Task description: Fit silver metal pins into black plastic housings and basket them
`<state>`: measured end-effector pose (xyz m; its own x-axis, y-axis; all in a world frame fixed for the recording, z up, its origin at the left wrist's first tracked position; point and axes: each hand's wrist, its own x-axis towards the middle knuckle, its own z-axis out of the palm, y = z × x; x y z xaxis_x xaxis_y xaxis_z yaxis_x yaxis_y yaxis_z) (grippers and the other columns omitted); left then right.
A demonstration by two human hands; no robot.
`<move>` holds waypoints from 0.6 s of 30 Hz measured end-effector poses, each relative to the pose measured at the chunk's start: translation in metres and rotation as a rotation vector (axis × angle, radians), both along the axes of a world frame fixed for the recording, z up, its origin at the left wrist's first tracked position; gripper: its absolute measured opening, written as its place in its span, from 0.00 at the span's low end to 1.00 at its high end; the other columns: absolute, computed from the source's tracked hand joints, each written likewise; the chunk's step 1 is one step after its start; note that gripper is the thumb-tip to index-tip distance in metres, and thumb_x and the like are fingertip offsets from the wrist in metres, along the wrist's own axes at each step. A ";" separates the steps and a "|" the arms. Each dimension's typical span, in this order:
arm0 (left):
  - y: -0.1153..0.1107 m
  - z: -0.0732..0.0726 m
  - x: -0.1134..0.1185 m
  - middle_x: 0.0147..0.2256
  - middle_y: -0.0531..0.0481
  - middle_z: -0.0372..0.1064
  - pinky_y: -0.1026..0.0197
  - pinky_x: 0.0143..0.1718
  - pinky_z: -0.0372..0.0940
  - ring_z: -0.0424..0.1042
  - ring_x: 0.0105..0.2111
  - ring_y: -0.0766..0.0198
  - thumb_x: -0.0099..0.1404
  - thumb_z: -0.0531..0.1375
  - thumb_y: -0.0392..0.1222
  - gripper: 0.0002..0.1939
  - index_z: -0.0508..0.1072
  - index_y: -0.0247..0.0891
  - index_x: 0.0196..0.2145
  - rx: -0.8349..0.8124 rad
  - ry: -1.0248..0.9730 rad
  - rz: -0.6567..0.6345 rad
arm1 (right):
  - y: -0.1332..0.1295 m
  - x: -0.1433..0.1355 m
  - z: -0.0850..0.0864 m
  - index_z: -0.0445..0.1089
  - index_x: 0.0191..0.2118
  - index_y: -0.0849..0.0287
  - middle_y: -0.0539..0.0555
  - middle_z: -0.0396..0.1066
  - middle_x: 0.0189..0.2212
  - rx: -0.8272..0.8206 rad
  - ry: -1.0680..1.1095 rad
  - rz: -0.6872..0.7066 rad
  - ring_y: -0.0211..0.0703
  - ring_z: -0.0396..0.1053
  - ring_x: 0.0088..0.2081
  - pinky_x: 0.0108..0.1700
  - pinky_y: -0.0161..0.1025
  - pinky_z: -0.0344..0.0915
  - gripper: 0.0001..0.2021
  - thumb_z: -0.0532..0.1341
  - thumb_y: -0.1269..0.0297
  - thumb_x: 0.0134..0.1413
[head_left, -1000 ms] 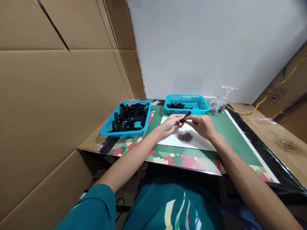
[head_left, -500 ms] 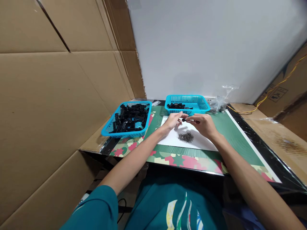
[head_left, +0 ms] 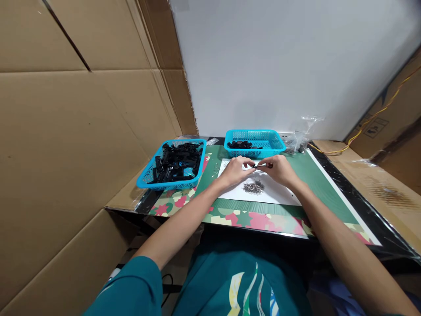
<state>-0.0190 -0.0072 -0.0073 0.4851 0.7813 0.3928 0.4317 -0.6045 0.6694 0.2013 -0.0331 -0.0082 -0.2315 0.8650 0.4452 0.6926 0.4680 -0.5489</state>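
Over the white sheet point(head_left: 276, 195), both hands meet fingertip to fingertip around a small black part point(head_left: 254, 166). My left hand point(head_left: 236, 170) pinches this part from the left, thumb and fingers curled. From the right, my right hand point(head_left: 275, 168) has thumb and forefinger pressed together at the part's edge; whatever tiny thing lies in that pinch is too small to name. Just below the hands, a pile of small metal pins or screws point(head_left: 253, 188) lies on the sheet.
A blue basket point(head_left: 140, 182) full of black plastic parts stands at the left. Behind my hands is another blue basket point(head_left: 279, 151) with fewer black pieces. Clear plastic bags point(head_left: 297, 142) sit beside it. Cardboard point(head_left: 66, 131) walls the left side; a yellow cable point(head_left: 353, 142) runs at right.
My left hand has rolled over, its back now turned more upward, and the black part is turned with it. My right fingers have closed in nearer to the part.
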 end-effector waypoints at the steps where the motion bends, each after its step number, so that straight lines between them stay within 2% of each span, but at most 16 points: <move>1: 0.001 -0.001 0.000 0.42 0.42 0.83 0.57 0.44 0.67 0.76 0.39 0.57 0.64 0.71 0.40 0.09 0.86 0.39 0.42 -0.010 -0.004 0.003 | 0.000 0.000 0.000 0.86 0.36 0.57 0.52 0.69 0.20 -0.008 0.001 0.007 0.40 0.60 0.23 0.29 0.39 0.53 0.23 0.64 0.43 0.66; 7: 0.005 -0.002 0.003 0.40 0.41 0.84 0.56 0.42 0.67 0.77 0.37 0.58 0.64 0.71 0.37 0.08 0.87 0.36 0.41 -0.095 -0.063 0.035 | 0.001 0.001 -0.002 0.85 0.38 0.58 0.50 0.67 0.22 -0.008 0.049 -0.013 0.40 0.60 0.25 0.30 0.39 0.53 0.18 0.66 0.48 0.63; 12: 0.006 -0.006 0.004 0.40 0.39 0.84 0.55 0.41 0.67 0.76 0.36 0.57 0.63 0.72 0.39 0.09 0.87 0.35 0.41 -0.144 -0.097 0.070 | 0.004 0.002 -0.005 0.84 0.38 0.58 0.49 0.64 0.22 -0.005 0.111 -0.006 0.40 0.59 0.25 0.31 0.39 0.54 0.16 0.66 0.51 0.62; 18: 0.004 -0.010 0.007 0.38 0.41 0.84 0.55 0.39 0.67 0.76 0.35 0.57 0.63 0.72 0.40 0.08 0.87 0.36 0.40 -0.133 -0.061 0.077 | -0.001 0.003 0.003 0.79 0.50 0.58 0.50 0.68 0.27 -0.041 0.086 0.023 0.41 0.64 0.28 0.33 0.39 0.57 0.14 0.61 0.62 0.64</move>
<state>-0.0122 -0.0037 -0.0169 0.4002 0.8622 0.3104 0.4296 -0.4757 0.7676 0.2045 -0.0338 -0.0053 -0.2142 0.8777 0.4288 0.6313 0.4593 -0.6249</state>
